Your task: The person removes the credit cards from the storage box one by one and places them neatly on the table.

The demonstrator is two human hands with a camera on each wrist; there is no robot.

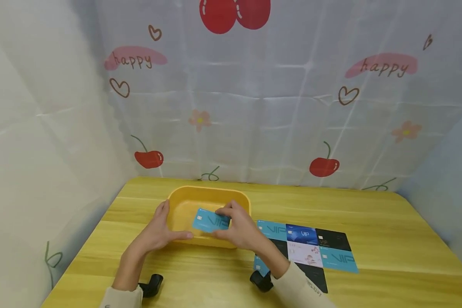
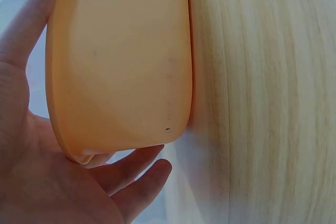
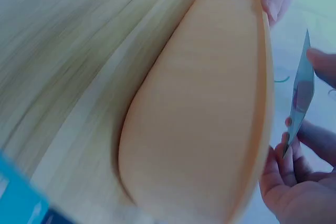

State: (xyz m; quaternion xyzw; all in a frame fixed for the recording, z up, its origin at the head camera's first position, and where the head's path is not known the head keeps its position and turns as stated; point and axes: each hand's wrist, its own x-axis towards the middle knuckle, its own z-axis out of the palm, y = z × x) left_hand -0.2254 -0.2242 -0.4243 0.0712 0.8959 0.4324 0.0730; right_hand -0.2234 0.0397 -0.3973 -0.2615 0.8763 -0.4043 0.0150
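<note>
Above the yellow plastic basin [image 1: 209,241], my right hand [image 1: 240,226] pinches a light-blue VIP card [image 1: 208,220] by its right end, thumb in front and fingers behind. The right wrist view catches this card [image 3: 301,93] nearly edge-on, beside the basin's rim. My left hand [image 1: 155,229] holds the basin at its left end, with the thumb over the front rim. From the left wrist view, its fingers [image 2: 142,182] curve round the end wall of the basin [image 2: 121,66]. The basin stands on the wooden table.
Right of the basin, several cards lie edge to edge in rows: light-blue, a dark-blue card [image 1: 302,234], black, and a pink floral card [image 1: 304,254]. My right forearm covers some. A patterned curtain [image 1: 254,128] hangs behind the table [image 1: 200,273].
</note>
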